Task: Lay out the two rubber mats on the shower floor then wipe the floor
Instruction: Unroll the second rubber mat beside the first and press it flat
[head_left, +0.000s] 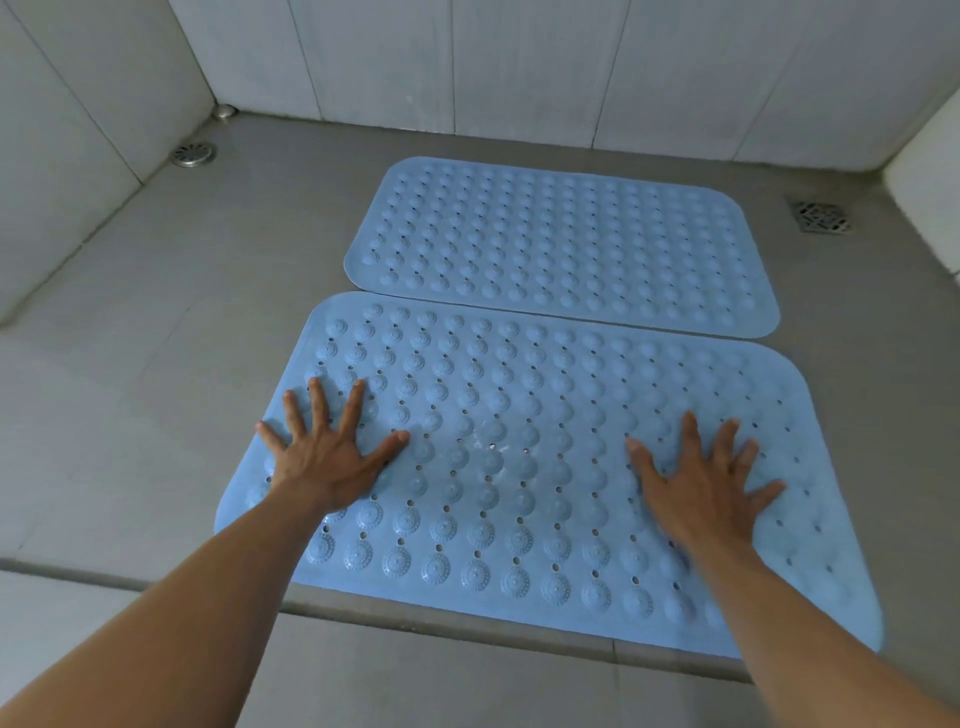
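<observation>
Both hands, left hand (327, 457) and right hand (706, 483), press flat with fingers spread on the near mat (519, 441), just beside the far mat (561, 239); laying out seems finished, wiping the floor (156, 322) likely next.

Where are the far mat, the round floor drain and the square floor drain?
far mat (563, 244): head view, middle of its bumpy top.
round floor drain (193, 154): head view, centre of the metal grate.
square floor drain (820, 216): head view, centre of the patterned grate.
</observation>
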